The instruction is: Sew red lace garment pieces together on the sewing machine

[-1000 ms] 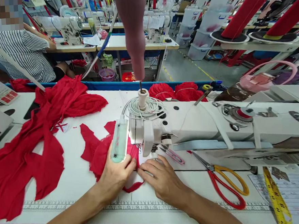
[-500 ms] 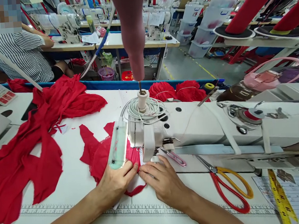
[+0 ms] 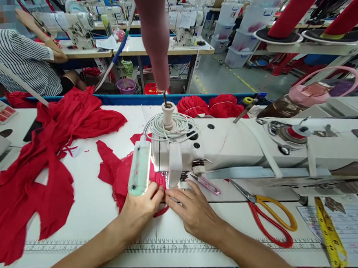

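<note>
A red lace-edged fabric piece lies under the head of a white sewing machine. My left hand pinches its near edge, thumb and forefinger together just in front of the presser foot. Against the same edge, my right hand has its fingers bent and pressed down, their tips close to the left ones. A narrow red strip curls out under the fingertips. The greenish lamp panel hangs over part of the cloth and hides it. The needle is hard to make out.
Pink thread snips and red-and-yellow scissors lie right of my hands. A heap of red fabric covers the table's left. A yellow tape measure lies on paper at right. Beyond the table, a person in stripes sits.
The red piece has moved a little away from me under the machine, both hands following. The curled strip in front has drawn in shorter. The person in stripes has raised an arm.
</note>
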Demonstrator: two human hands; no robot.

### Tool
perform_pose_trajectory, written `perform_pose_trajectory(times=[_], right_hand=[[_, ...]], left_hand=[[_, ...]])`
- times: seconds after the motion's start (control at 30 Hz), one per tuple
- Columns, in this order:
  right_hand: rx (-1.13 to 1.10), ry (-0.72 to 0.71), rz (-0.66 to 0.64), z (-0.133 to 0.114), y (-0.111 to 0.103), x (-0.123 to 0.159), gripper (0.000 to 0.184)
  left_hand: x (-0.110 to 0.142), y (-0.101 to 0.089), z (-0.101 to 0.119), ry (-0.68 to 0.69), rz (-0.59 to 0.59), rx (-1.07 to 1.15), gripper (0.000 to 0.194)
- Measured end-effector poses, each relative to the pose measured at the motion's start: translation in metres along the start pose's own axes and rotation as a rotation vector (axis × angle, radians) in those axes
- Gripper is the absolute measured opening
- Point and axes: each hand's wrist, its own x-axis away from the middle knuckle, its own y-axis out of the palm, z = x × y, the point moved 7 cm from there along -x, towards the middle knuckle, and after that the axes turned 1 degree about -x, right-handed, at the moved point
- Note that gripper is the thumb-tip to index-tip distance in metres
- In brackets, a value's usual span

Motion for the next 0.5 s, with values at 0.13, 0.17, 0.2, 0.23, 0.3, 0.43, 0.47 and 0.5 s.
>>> perform_pose_trajectory(times=[0.13,0.17,0.2,0.23,0.3,0.43,0.47,0.5], right_hand=[[-0.014,-0.003,0.021,-0.005,-0.002,-0.001,0.052],[-0.013,-0.003,0.024,-0.006,-0.003,-0.001,0.05],[-0.012,-0.006,0.026,-0.006,-0.003,-0.001,0.048],[-0.013,-0.009,0.03,-0.007,-0.003,-0.002,0.045],[-0.017,-0.016,0.042,-0.007,-0.004,-0.002,0.042],[-0.029,-0.021,0.072,-0.006,-0.007,-0.002,0.042],[-0.031,-0.022,0.078,-0.005,-0.008,-0.002,0.042],[-0.034,-0.023,0.082,-0.005,-0.008,-0.002,0.041]], left_hand=[[0.004,-0.014,0.005,-0.014,0.083,0.035,0.028],[0.004,-0.016,0.005,-0.007,0.091,0.05,0.028],[0.003,-0.017,0.006,0.015,0.099,0.043,0.027],[0.003,-0.017,0.007,0.048,0.104,0.022,0.026],[0.002,-0.017,0.009,0.091,0.099,-0.005,0.026],[0.004,-0.012,0.007,0.081,0.068,0.031,0.03],[0.006,-0.011,0.008,0.087,0.067,0.026,0.031],[0.008,-0.01,0.008,0.096,0.066,0.013,0.031]])
